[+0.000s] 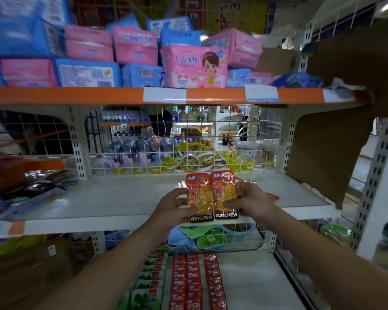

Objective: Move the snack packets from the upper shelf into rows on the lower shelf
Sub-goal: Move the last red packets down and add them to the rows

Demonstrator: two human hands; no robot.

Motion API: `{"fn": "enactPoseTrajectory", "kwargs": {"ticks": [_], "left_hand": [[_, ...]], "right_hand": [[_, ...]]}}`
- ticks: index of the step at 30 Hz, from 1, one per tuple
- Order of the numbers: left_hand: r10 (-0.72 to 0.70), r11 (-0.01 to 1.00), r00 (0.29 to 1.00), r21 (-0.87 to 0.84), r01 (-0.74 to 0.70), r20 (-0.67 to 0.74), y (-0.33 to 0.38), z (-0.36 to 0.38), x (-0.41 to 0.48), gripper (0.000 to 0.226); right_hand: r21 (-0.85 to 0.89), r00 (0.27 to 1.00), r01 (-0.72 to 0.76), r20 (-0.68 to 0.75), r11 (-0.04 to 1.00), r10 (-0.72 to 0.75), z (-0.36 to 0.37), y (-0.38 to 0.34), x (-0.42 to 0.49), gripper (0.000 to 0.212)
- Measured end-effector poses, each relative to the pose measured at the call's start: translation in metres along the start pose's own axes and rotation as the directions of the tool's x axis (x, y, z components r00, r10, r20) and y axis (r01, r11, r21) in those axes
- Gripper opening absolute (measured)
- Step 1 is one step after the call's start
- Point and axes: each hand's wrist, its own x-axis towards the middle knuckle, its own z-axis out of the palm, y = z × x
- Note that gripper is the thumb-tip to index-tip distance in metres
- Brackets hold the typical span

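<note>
Step in hand: transfer. The left hand (pixel 177 205) gripped 1 KONCHEW packet (pixel 199 194), the right hand (pixel 252 201) a second packet (pixel 224 191), above the upper shelf (pixel 121 198) front edge. Next move, probably: lower both and extend the lower shelf (pixel 255 276) rows (pixel 186 280).

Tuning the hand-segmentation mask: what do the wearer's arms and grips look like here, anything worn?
No gloves or visible rings on the left grip or right grip; both are bare hands. The left forearm and right forearm are bare to the frame edge: no sleeves, watch, bands or markings in view.
</note>
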Motion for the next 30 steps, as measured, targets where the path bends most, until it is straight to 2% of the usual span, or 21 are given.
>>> {"fn": "enactPoseTrajectory", "kwargs": {"ticks": [1,4,6,11,16,21,25,30], "left_hand": [[0.0,1.0,1.0,0.004,0.0,0.012,-0.002,-0.001,-0.005,0.053],[-0.003,1.0,1.0,0.008,0.003,0.031,-0.007,-0.005,-0.021,0.054],[-0.027,0.999,0.999,0.018,0.027,0.039,-0.014,-0.007,-0.032,0.053],[-0.104,0.994,0.994,0.032,0.103,0.037,-0.04,-0.016,-0.051,0.05],[-0.174,0.984,0.983,0.04,0.172,0.066,-0.075,-0.023,-0.063,0.051],[-0.261,0.959,0.965,0.121,0.256,0.035,-0.116,-0.02,-0.057,0.047],[-0.305,0.94,0.952,0.169,0.297,0.022,-0.16,-0.018,-0.041,0.05],[-0.371,0.912,0.928,0.189,0.365,0.0,-0.223,-0.011,-0.015,0.052]], "right_hand": [[0.005,1.0,-0.002,0.007,1.0,0.002,0.001,0.002,-0.005,0.028],[0.035,0.998,-0.019,0.066,0.999,0.017,0.006,0.007,-0.02,0.032],[0.038,0.994,-0.044,0.104,0.998,0.04,0.011,0.015,-0.027,0.024],[0.001,0.981,-0.094,0.17,0.996,0.092,0.029,0.039,-0.038,0.042],[-0.032,0.955,-0.155,0.252,0.987,0.158,0.043,0.072,-0.048,0.037],[-0.05,0.937,-0.234,0.257,0.971,0.239,0.053,0.112,-0.047,0.03],[0.04,0.941,-0.248,0.249,0.968,0.231,0.062,0.148,-0.038,0.025],[0.078,0.94,-0.28,0.226,0.957,0.256,0.07,0.217,-0.018,0.028]]}}
